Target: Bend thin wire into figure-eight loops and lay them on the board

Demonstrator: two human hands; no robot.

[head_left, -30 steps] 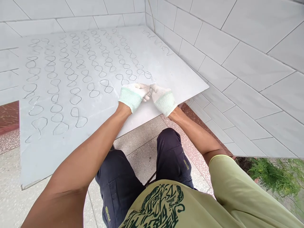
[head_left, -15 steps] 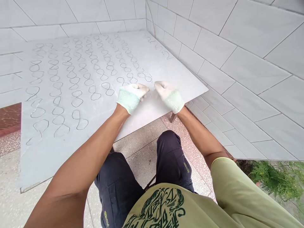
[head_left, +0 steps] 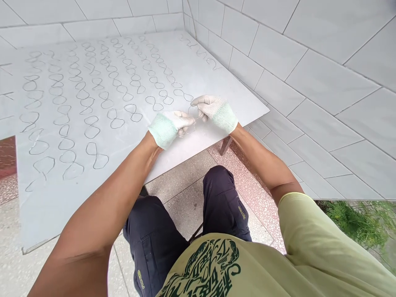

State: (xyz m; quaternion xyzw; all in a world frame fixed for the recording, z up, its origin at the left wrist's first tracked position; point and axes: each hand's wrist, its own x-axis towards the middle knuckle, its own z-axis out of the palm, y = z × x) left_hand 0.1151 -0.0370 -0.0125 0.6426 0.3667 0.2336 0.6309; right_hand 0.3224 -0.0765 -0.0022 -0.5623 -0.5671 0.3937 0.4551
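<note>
Both of my hands wear white gloves with pale green cuffs, close together above the near edge of a light grey board. My left hand pinches a thin wire between thumb and fingers. Just right of it, my right hand has its fingers closed on the same wire, which bends between the two hands. Its full shape is partly hidden by my fingers. Rows of thin wire figure-eights lie across the board to the left and beyond my hands.
Wavy wire pieces lie near the board's right edge. Tiled walls meet behind the board and run along its right. My knees are below its near edge, over a speckled floor. Green plants grow at lower right.
My right hand has turned, its fingers now meeting the wire close to my left fingertips. The view has shifted slightly, so the board sits a little further left and higher.
</note>
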